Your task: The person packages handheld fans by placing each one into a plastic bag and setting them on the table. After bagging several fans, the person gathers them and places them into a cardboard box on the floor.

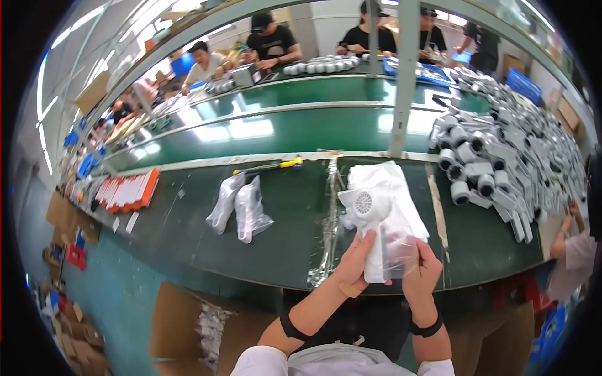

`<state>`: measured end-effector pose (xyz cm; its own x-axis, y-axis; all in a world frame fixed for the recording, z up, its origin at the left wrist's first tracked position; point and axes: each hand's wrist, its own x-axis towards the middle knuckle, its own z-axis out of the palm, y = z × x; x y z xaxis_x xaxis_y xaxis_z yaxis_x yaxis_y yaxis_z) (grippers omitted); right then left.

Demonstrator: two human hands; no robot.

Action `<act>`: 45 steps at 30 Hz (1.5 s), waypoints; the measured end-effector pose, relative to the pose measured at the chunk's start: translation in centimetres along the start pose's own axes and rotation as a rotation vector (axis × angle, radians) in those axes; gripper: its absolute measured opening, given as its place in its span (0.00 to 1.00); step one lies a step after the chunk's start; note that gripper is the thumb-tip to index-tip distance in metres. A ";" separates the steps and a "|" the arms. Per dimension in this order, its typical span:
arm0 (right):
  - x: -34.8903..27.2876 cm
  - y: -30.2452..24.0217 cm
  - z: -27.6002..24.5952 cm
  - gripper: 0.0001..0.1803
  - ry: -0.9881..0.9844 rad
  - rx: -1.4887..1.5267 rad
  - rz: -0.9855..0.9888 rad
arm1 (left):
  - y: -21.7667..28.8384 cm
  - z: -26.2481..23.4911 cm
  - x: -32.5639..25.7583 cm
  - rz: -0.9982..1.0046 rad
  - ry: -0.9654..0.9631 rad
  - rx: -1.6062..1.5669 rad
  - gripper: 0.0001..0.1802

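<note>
In my left hand [355, 258] is a white hair dryer-shaped device [370, 205] with a round slotted grille at its far end. My left fingers are closed around its handle. A clear plastic bag [396, 249] lies beside and partly over the handle. My right hand [424, 268] pinches the edge of this bag between thumb and fingers. Beneath the device lies a stack of white plastic bags [401, 188] on the dark green table [288, 207]. Two bagged white devices, one left [224, 202] and one right [249, 210], lie left of my hands.
A yellow-and-black tool [269, 166] lies near the table's back edge. Many grey-white devices [495, 163] are piled at right. Orange-and-white boxes [128, 190] stand at left. A metal post [403, 81] rises ahead. An open carton [188, 326] sits below. Several people work beyond.
</note>
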<state>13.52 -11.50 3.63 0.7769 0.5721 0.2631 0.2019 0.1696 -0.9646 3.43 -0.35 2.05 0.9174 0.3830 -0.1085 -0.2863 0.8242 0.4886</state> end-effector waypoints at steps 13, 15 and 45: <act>-3.9 5.9 -0.4 0.04 -0.325 -0.137 -0.164 | 9.9 -5.6 -9.7 0.695 0.620 0.592 0.29; -4.2 7.0 -0.5 0.05 -0.348 -0.084 -0.045 | 13.5 -6.2 -12.6 0.749 0.819 0.781 0.28; -4.2 7.6 -0.1 0.05 -0.290 -0.255 -0.110 | 24.5 -21.8 -17.6 0.671 1.570 1.628 0.27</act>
<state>11.85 -12.73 -4.81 0.5491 0.7708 0.3231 0.4439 0.0586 -0.8942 -25.80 22.24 -2.95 -0.2230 0.9083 0.3540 0.7463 -0.0745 0.6614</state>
